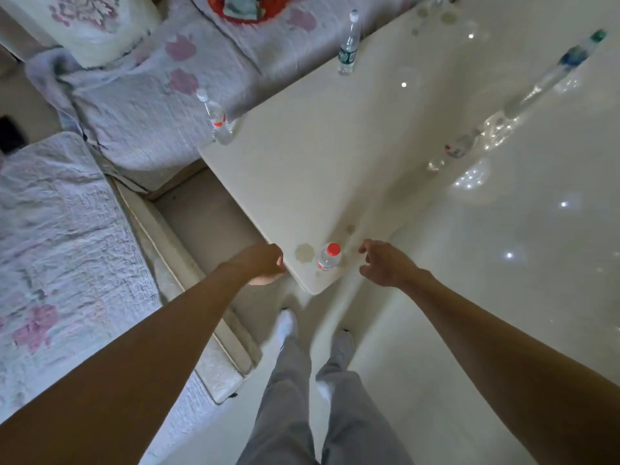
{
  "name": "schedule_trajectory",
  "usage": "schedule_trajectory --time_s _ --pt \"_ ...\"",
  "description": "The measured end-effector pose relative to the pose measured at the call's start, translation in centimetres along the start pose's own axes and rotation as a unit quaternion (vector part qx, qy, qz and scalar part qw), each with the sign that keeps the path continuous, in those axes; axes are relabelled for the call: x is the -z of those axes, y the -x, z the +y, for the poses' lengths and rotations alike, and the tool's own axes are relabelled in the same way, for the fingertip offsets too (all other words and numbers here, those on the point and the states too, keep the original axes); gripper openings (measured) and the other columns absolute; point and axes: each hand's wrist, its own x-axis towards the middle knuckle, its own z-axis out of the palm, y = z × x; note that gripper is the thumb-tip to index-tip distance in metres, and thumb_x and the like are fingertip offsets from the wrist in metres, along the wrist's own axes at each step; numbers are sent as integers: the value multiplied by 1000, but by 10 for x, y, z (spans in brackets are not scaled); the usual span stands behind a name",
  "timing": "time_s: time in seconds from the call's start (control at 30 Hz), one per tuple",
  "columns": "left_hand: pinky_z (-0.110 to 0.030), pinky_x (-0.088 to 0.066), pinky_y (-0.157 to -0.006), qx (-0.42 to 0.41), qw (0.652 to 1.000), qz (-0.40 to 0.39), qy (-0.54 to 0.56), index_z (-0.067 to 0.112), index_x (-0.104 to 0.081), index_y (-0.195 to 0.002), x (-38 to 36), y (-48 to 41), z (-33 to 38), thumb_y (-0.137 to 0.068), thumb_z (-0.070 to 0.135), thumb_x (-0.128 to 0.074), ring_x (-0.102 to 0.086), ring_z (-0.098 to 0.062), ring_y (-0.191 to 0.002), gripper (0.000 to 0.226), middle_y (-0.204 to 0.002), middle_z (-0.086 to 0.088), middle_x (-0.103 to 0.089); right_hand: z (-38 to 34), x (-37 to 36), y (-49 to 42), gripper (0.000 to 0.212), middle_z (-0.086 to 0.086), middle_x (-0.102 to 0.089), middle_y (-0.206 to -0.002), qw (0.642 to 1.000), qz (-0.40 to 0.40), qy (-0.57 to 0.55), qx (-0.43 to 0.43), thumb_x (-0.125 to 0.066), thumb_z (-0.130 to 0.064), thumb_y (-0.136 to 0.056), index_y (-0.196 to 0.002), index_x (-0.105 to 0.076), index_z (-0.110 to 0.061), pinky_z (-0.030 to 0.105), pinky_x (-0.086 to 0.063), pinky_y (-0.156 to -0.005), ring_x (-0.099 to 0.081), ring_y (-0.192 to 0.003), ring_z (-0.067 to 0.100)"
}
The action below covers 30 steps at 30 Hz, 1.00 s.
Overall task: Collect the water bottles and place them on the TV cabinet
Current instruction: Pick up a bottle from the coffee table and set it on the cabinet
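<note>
A small clear bottle with a red cap [330,257] stands at the near corner of the cream table [322,156]. My right hand [385,263] hovers just right of it, fingers apart and empty. At the table's near-left edge my left hand [265,263] curls loosely, holding nothing. A white-capped bottle with a red label [218,120] stands at the table's left corner. Another white-capped bottle with a dark label [349,45] stands at the far edge. Further right is a green-capped bottle [570,62], and below it a bottle with a red label [456,151]; these two may be reflections in the glossy surface.
A sofa with a pale quilted flower cover [144,105] wraps around the left and far side of the table. A red tray [248,8] lies on the far cushion. My legs and white shoes [287,325] stand on the glossy pale floor [536,263], close to the table corner.
</note>
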Motion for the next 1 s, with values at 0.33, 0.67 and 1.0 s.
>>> schedule_trajectory --time_s 0.33,0.67,1.0 --pt "-35 -57 -84 51 990 -81 103 10 -69 -111 -58 -90 -54 -96 20 -51 -69 -30 -97 26 -108 -16 -71 -3 -99 -85 73 9 -39 -137 984 36 -160 -70 -72 -18 -79 -141 -34 -13 38 -41 -98 -48 -121 31" --pt "-35 -61 -69 78 960 -60 261 6 -69 -97 -78 -122 -68 -96 11 -53 -71 -27 -71 18 -87 -16 -74 3 -154 -132 80 4 -51 -129 938 152 -299 -83 -86 -22 -64 -135 -49 -22 35 -42 -98 -49 -117 28" --pt "-26 -58 -59 83 937 -22 339 8 -68 -96 -62 -100 -65 -98 13 -55 -65 -18 -64 15 -82 -8 -70 -4 -122 -108 65 -5 -58 -119 935 190 -290 -70 -83 -37 -65 -123 -56 -26 24 -42 -89 -56 -110 17"
